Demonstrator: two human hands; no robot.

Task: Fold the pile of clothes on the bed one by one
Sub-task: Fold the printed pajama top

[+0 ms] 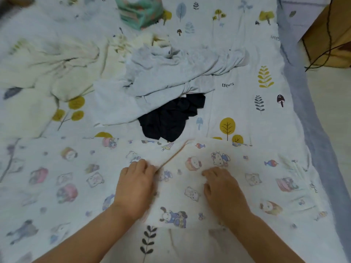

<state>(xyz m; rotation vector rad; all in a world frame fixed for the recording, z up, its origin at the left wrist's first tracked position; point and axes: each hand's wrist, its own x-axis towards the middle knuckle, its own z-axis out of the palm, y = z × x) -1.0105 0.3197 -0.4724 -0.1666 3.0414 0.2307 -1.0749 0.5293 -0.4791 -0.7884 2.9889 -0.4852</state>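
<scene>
hands point(178, 188) gripping cartoon cloth point(76, 177), lengthwise left-right

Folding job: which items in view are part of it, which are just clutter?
Job: cartoon-print cloth under left hand and right hand; grey garment; black garment; cream garment.
Clutter: green packet; black cable.

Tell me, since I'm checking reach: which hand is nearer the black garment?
Left. The left hand lies almost straight below the black garment; the right hand sits below and further right.
</scene>
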